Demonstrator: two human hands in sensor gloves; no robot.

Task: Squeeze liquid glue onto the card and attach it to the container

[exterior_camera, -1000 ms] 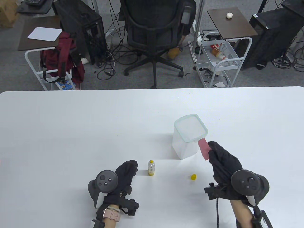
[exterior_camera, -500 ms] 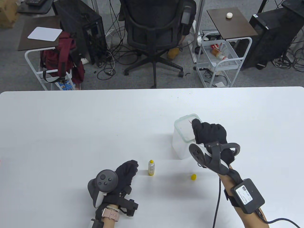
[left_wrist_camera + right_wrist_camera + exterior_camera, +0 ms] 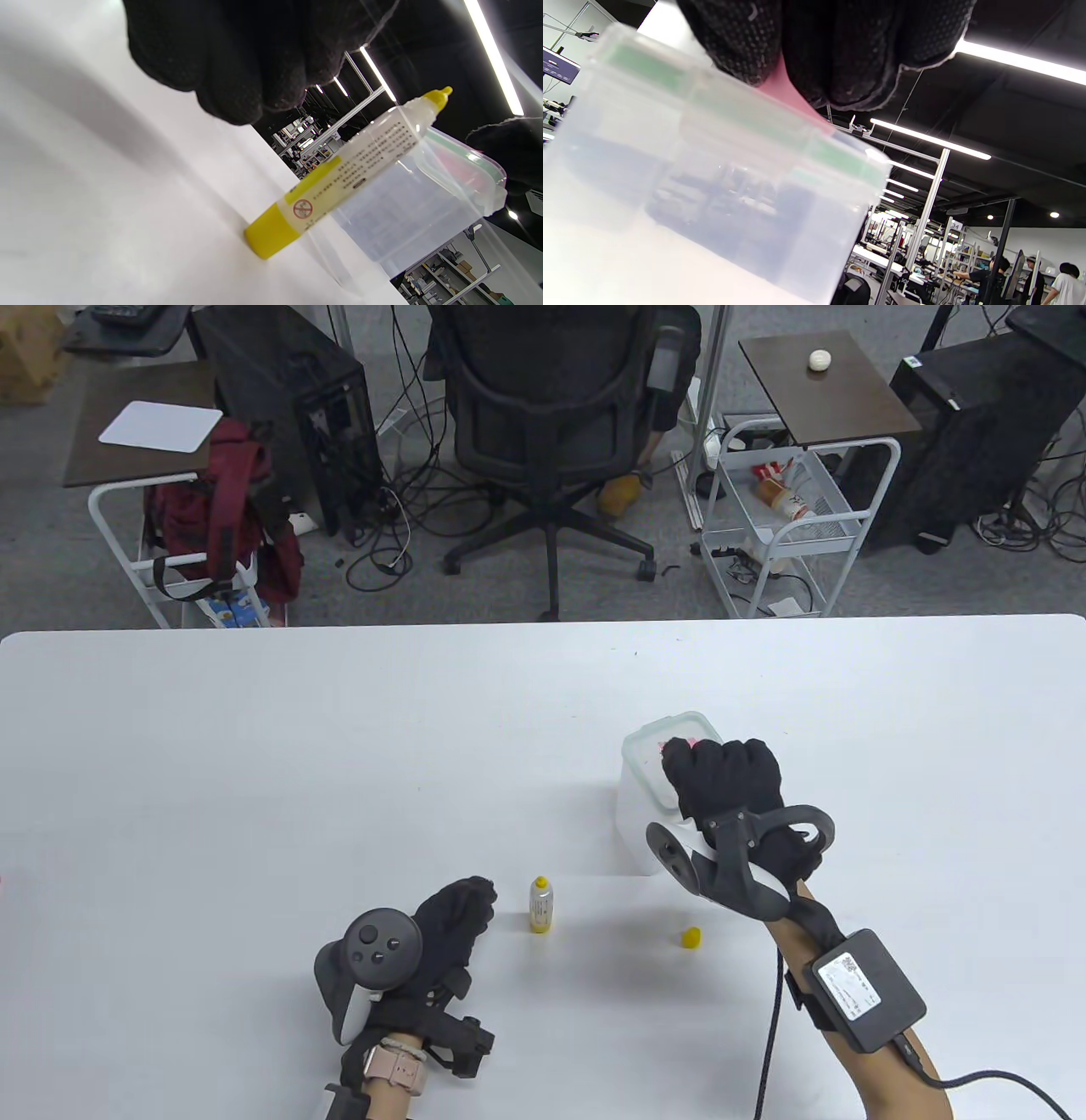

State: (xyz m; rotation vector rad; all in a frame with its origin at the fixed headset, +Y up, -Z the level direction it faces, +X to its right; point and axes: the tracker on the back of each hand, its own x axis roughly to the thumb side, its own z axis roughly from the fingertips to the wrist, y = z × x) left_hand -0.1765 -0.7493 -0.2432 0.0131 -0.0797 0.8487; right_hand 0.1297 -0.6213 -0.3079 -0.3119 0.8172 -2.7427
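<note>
A clear plastic container [image 3: 645, 806] with a green-rimmed lid stands right of centre on the white table. My right hand [image 3: 725, 780] is on top of it and holds a pink card [image 3: 787, 95] flat against the lid; a pink sliver [image 3: 670, 746] shows by the fingertips. A small glue bottle [image 3: 540, 904] with a yellow base stands uncapped left of the container, also in the left wrist view [image 3: 339, 178]. Its yellow cap [image 3: 691, 937] lies on the table. My left hand [image 3: 454, 920] rests curled on the table beside the bottle, holding nothing.
The white table [image 3: 254, 780] reaches to a far edge; beyond it stand an office chair [image 3: 551, 415], a wire cart [image 3: 793, 517] and side tables. A cable [image 3: 772, 1035] trails from my right forearm.
My right hand lifted the pink card from the container's side, turned palm down and brought it onto the lid, then shifted slightly left. The left hand and the bottle have not moved.
</note>
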